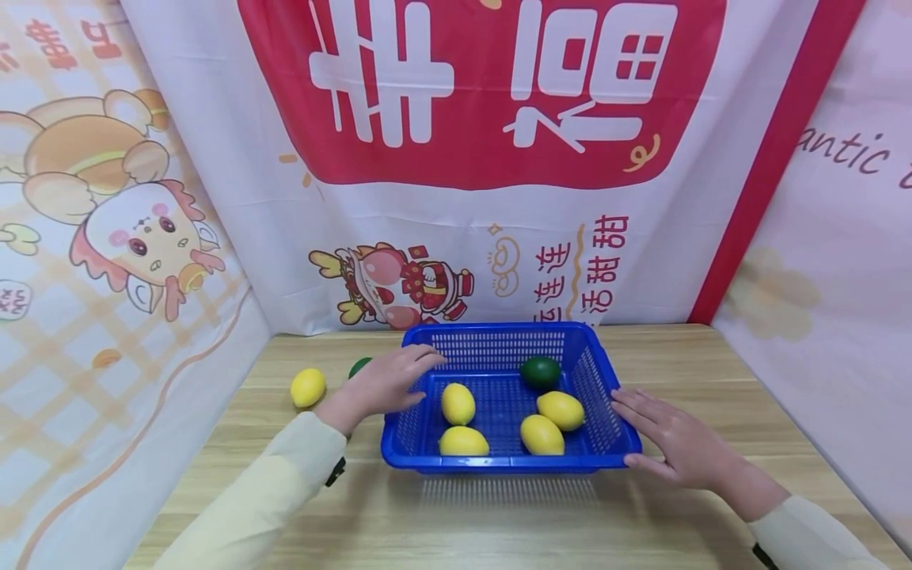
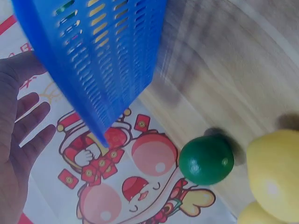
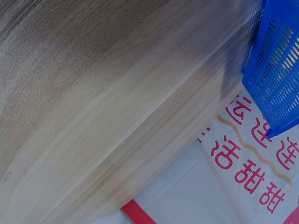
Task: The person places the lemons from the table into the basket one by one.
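A small booth-like space, set up around a table (image 1: 499, 522) with a light wood-grain top. Printed cloths close it in on three sides, creased like hung fabric. The back cloth (image 1: 385, 210) is white, with a large red panel (image 1: 480, 95) of bold white Chinese characters and, below, a cartoon dragon figure (image 1: 406, 285) turned on its side. The left cloth (image 1: 107, 332) shows orange checks and an upside-down cartoon animal (image 1: 142, 229). The right cloth (image 1: 834, 317) is pale, with slanted Latin lettering (image 1: 844, 150). Whether the room beyond is a home, shop or office cannot be told.
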The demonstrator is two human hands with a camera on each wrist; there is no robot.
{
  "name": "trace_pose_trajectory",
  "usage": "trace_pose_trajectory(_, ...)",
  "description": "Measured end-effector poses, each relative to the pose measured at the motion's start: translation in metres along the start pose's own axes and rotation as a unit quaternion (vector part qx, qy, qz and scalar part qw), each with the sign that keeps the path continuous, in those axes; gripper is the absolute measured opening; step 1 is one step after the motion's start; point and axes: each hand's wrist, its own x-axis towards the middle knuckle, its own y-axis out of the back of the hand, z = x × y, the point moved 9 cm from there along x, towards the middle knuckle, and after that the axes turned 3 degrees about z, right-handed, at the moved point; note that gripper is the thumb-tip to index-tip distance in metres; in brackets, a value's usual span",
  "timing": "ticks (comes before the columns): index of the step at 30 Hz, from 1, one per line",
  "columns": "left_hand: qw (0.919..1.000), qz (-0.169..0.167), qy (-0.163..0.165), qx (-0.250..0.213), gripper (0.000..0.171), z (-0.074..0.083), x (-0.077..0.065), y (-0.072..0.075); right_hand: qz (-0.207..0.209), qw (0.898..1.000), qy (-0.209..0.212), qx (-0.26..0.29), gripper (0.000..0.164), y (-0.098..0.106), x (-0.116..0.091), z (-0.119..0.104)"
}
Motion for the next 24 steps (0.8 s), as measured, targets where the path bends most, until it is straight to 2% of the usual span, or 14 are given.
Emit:
trace_pose_trajectory(7, 0.9991, 0.005, 0.034, -0.022, 0.059, -0.016, -0.014, 0.017, -0.003, 1.000, -0.003, -0.007, 0.067, -0.002, -0.001, 0.001)
trace_pose_trajectory(13, 0.9987, 0.039, 0.027, -0.018, 0.061, -0.027, -0.029, 0.029, -0.004, 1.000, -0.005, -0.007, 0.067, -0.002, -0.001, 0.001)
trace_pose_trajectory(16, 0.9983, 0.048, 0.027, -0.019, 0.060, -0.031, -0.036, 0.032, -0.008, 1.000, -0.007, -0.008, 0.067, -0.002, -0.001, 0.001)
trace_pose_trajectory(24, 0.9972, 0.055, 0.050, -0.009, 0.061, -0.042, -0.054, 0.030, -0.016, 1.000, -0.015, -0.010, 0.066, -0.003, -0.001, 0.002)
